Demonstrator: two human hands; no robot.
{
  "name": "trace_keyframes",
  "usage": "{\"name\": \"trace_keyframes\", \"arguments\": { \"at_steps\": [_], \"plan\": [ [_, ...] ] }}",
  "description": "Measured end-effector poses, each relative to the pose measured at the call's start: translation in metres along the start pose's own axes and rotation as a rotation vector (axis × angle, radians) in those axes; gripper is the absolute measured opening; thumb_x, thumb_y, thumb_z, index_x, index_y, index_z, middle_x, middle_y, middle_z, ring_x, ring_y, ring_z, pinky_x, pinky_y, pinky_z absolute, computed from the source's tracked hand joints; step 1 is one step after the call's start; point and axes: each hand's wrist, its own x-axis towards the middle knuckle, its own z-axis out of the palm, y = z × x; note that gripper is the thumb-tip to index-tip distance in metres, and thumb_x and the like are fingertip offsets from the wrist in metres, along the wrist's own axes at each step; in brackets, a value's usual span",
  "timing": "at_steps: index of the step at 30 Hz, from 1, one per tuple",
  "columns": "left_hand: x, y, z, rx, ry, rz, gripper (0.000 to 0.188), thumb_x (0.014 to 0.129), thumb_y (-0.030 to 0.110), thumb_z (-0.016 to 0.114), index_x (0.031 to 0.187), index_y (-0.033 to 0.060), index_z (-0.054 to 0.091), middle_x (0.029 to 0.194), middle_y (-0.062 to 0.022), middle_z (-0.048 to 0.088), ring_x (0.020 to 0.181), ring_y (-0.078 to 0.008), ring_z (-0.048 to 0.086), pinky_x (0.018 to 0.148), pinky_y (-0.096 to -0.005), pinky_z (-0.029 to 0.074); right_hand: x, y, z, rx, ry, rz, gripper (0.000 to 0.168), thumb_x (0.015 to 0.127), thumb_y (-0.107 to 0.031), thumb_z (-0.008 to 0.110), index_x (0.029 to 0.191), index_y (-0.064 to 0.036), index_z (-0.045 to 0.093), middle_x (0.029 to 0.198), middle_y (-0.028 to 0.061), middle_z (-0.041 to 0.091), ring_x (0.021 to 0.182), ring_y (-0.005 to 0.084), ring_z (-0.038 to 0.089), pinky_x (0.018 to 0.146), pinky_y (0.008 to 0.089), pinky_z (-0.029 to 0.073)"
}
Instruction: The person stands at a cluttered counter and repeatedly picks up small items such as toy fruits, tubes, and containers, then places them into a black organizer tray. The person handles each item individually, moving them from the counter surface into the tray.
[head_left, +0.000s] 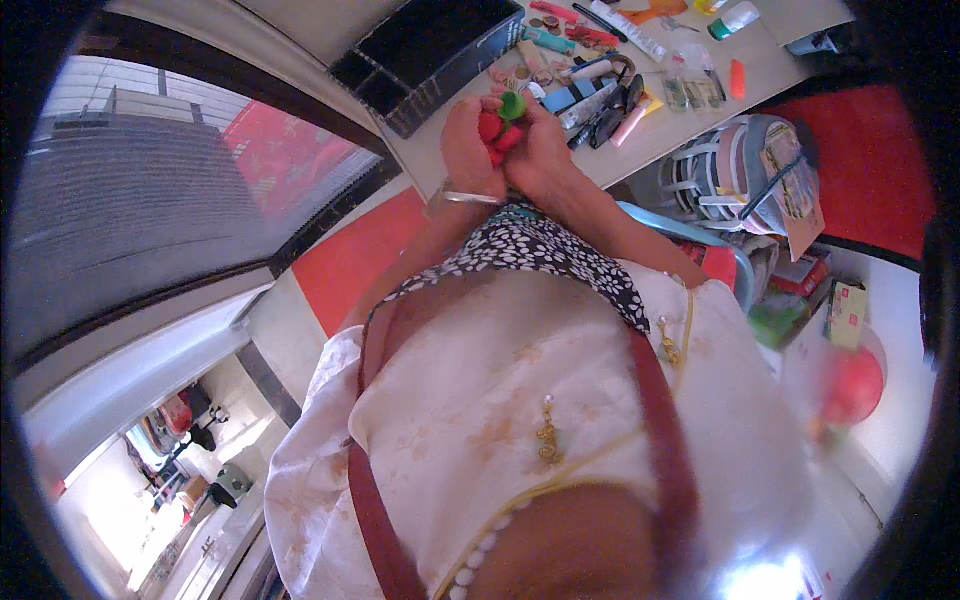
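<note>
Above the near edge of a light tabletop (637, 150), my left hand (471, 139) and my right hand (541, 142) are close together. Between them they hold a small red-and-green object (510, 135), whose curled green part (512, 106) sticks up at the fingertips. My fingers hide much of it, so its exact kind is unclear. Just beyond my right hand lie a blue case (574, 95), a pale pink tube (628, 126) and a dark item like sunglasses (619, 109). A silver bangle (471, 198) circles my left wrist.
A black compartmented box (442, 52) stands at the back left of the table. Several tubes and small cosmetics, an orange stick (737, 79) and a green-capped bottle (735, 20) lie about. To the right are stacked stools (731, 172) and a light-blue basin (742, 274).
</note>
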Motion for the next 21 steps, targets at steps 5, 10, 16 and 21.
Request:
{"name": "trace_keyframes", "arguments": {
  "at_steps": [5, 10, 16, 21],
  "plan": [
    [-0.014, 0.019, 0.016, 0.35, -0.063, 0.236, 0.024, 0.087, 0.018, 0.039, 0.08, 0.0011, 0.056, 0.091, -0.0079, 0.056, 0.084, -0.0159, 0.051, 0.076, -0.0274, 0.04, -0.008, 0.001, 0.017, 0.013, 0.064, 0.004, 0.028, 0.088, -0.031, 0.038, 0.098, -0.009, 0.051, 0.093, 0.0055, 0.056, 0.087, 0.0187, 0.054, 0.079, 0.0315, 0.044],
    [-0.016, 0.017, 0.016, 0.588, -0.103, 0.547, 0.024, 0.087, 0.018, 0.038, 0.092, 0.0011, 0.055, 0.1, -0.0111, 0.055, 0.091, -0.0181, 0.05, 0.082, -0.0289, 0.039, -0.013, 0.003, 0.024, 0.005, 0.117, 0.102, 0.023, 0.081, -0.03, 0.051, 0.091, -0.009, 0.055, 0.088, 0.0049, 0.058, 0.08, 0.018, 0.056, 0.073, 0.0311, 0.046],
    [-0.003, 0.028, 0.007, 1.368, -0.264, 0.902, 0.029, 0.086, 0.02, 0.036, 0.107, 0.0043, 0.05, 0.101, -0.0135, 0.053, 0.094, -0.0305, 0.048, 0.094, -0.0432, 0.024, -0.021, 0.016, 0.024, -0.11, 0.099, 0.097, 0.021, 0.079, -0.03, 0.052, 0.087, -0.011, 0.057, 0.087, 0.0033, 0.059, 0.083, 0.0174, 0.055, 0.08, 0.0293, 0.044],
    [-0.005, 0.031, 0.006, 1.407, -0.327, 0.83, 0.033, 0.085, 0.024, 0.039, 0.109, 0.004, 0.049, 0.1, -0.0125, 0.054, 0.09, -0.0271, 0.049, 0.092, -0.0417, 0.027, -0.014, 0.02, 0.012, -0.047, 0.104, 0.19, 0.025, 0.085, -0.024, 0.041, 0.1, -0.008, 0.052, 0.101, 0.0048, 0.056, 0.094, 0.018, 0.052, 0.085, 0.0323, 0.041]
  ]
}}
